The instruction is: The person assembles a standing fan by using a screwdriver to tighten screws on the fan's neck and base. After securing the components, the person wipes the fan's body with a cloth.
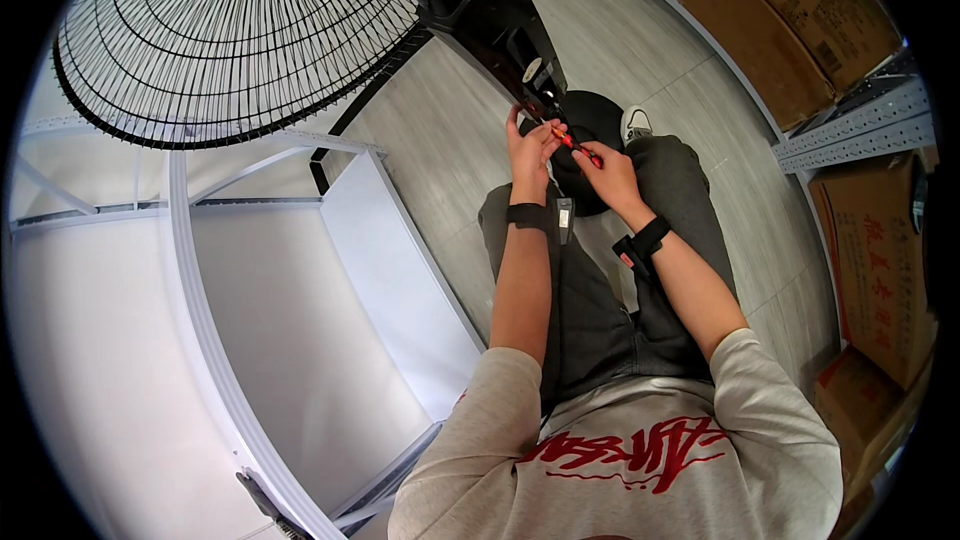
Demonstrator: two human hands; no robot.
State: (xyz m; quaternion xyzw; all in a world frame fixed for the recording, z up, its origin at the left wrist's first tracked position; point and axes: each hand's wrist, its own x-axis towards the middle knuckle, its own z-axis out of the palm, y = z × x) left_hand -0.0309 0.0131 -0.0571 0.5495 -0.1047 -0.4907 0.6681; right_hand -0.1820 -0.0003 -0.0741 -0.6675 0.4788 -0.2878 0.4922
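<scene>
A black floor fan (500, 25) stands in front of me, its wire grille (270, 50) spreading over the upper left. Both my hands are at the lower end of its dark housing. My right hand (613, 178) is closed round the handle of a red and black screwdriver (568, 140), which slants up and left toward the housing. My left hand (530, 153) has its fingers at the front part of the screwdriver, and one finger reaches up against the housing edge. The screwdriver's tip is too small to make out. Below, the round black base (590, 115) lies between my legs.
White metal shelving (385, 240) with pale panels stands close on my left. At the right, a metal rack (860, 125) holds several cardboard boxes (755, 25). Grey tiled floor (440, 140) runs between them. Each wrist wears a black strap (527, 217).
</scene>
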